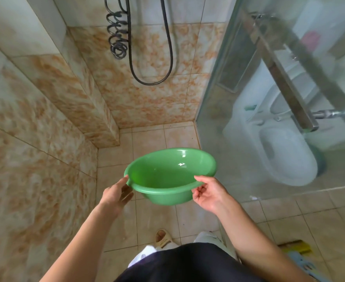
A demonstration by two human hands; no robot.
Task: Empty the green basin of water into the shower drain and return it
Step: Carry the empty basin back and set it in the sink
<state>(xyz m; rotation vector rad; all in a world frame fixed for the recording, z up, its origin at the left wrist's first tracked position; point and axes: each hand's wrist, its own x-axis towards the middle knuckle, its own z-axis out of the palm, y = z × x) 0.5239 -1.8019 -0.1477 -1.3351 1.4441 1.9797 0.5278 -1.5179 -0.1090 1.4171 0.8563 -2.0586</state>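
I hold the green basin [167,171] in the air over the shower floor [147,139], tilted with its far rim higher. No water shows inside it. My right hand [208,193] pinches the near right rim, thumb on top. At the near left rim is my left hand [116,193], its fingers spread under the lip and touching it. No drain shows in this view.
A tiled ledge [98,119] juts from the left wall. Black shower hoses [151,58] hang on the back wall. A glass partition [238,119] with a metal handle [285,74] stands right; a white toilet [285,155] lies behind it. My sandalled foot [163,238] is below.
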